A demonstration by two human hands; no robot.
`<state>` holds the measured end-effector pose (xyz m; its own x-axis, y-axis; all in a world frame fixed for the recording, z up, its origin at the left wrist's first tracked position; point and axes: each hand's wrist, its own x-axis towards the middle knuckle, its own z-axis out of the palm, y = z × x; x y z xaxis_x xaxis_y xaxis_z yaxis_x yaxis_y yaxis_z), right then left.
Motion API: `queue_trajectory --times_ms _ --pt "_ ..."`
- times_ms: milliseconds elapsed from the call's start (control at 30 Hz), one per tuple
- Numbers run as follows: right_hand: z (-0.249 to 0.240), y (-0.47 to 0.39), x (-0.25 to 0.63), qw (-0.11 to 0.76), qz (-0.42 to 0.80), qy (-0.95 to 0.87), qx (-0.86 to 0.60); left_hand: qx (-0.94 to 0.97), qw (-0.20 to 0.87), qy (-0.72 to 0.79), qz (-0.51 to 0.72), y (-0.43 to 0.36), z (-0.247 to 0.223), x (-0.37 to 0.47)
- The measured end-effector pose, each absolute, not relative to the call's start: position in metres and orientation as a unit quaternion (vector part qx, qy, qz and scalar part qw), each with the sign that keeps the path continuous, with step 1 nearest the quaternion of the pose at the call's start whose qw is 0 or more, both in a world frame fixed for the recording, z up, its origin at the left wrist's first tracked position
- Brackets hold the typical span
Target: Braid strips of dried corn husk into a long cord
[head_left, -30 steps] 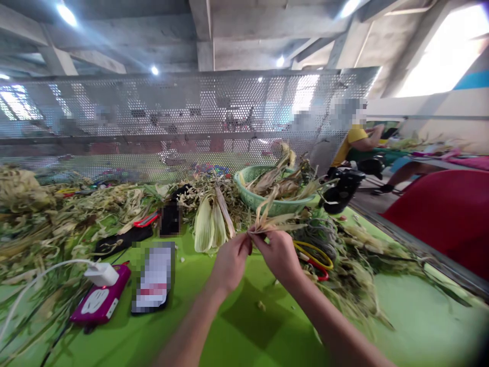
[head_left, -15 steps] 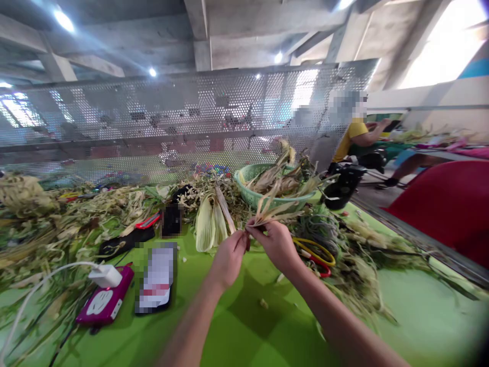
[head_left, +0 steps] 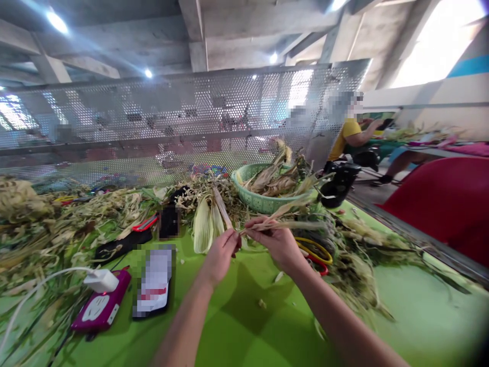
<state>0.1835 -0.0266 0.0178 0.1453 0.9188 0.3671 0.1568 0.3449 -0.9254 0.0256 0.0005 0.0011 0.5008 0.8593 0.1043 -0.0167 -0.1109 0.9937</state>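
Observation:
Strips of dry husk [head_left: 284, 225] run from between my fingertips out to the right, over the green table [head_left: 244, 326]. My right hand [head_left: 273, 239] pinches them near their narrow end. Close beside it, my left hand [head_left: 222, 252] is closed on the thin tip of the same strips. Just behind my left hand lie pale, broad husks [head_left: 204, 227] with a brown stalk-like piece [head_left: 222, 206]. A green basket [head_left: 260, 203] filled with dry husks stands beyond my hands. Yellow-handled and red-handled tools [head_left: 319, 251] lie right of my right hand.
At the left are a phone [head_left: 155, 280], a purple power box [head_left: 101, 306] with a white plug and cable, and a red cutter [head_left: 145, 223]. Husk heaps [head_left: 76, 224] line the back. A perforated metal screen [head_left: 153, 127] stands behind. A person in yellow [head_left: 346, 137] sits at right.
Both hands have shifted slightly left in view. The husk strips have swung lower and now point more to the right, and the fingertips are a little further apart.

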Motion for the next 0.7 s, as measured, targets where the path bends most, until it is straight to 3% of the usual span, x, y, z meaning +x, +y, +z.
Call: queue_trajectory --times_ms 167,367,600,700 --pt "0.013 -0.027 0.182 0.579 0.224 -0.600 -0.505 0.679 0.550 0.328 0.359 -0.002 0.002 0.027" --pt "0.006 -0.034 0.166 0.481 0.210 -0.693 -0.494 0.702 0.448 0.394 0.389 0.002 -0.006 0.027" --pt "0.014 -0.034 0.171 0.522 0.138 -0.654 -0.531 0.728 0.438 0.362 0.382 -0.002 0.001 0.027" --pt "0.015 -0.034 0.167 0.511 0.164 -0.671 -0.512 0.730 0.435 0.366 0.380 -0.001 0.001 0.028"
